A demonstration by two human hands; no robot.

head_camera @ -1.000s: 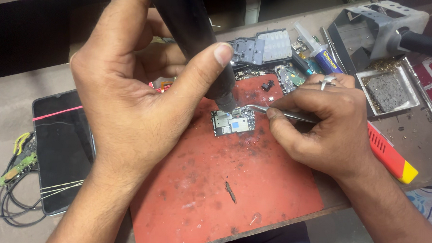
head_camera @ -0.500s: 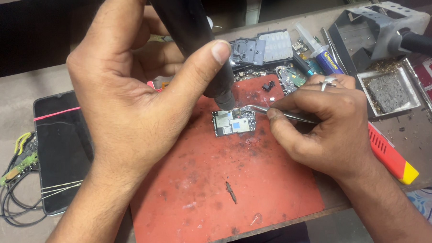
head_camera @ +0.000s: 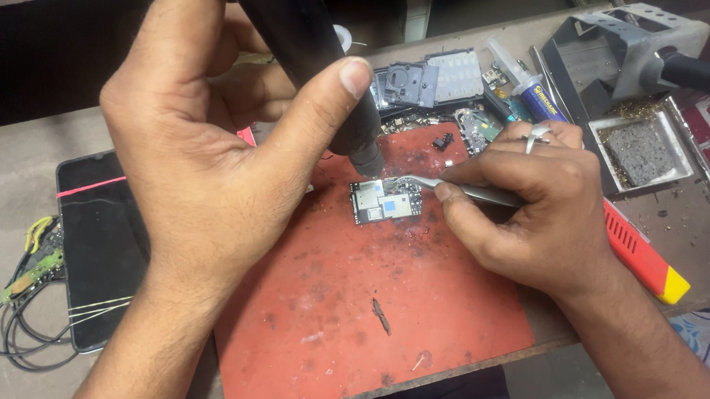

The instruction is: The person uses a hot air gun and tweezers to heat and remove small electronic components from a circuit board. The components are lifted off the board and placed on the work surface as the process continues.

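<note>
On red mat (head_camera: pixel 343 301), heating step underway: black hot-air nozzle (head_camera: pixel 357 137) gripped by left hand (head_camera: pixel 207 163), tweezers (head_camera: pixel 450 187) pinched by right hand (head_camera: pixel 535 214) at circuit board (head_camera: pixel 382 202); steady lift needed next.

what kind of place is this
Most likely a phone repair bench: a small circuit board on a red work mat, tweezers at the board, and a dark phone lying beside it.

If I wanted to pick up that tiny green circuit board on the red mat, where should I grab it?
Probably pinch the circuit board by its thin left and near edges, coming from the near-left. It lies flat on the red mat, and its far-right corner is crowded by the black tool's nozzle and the tweezers.
</note>
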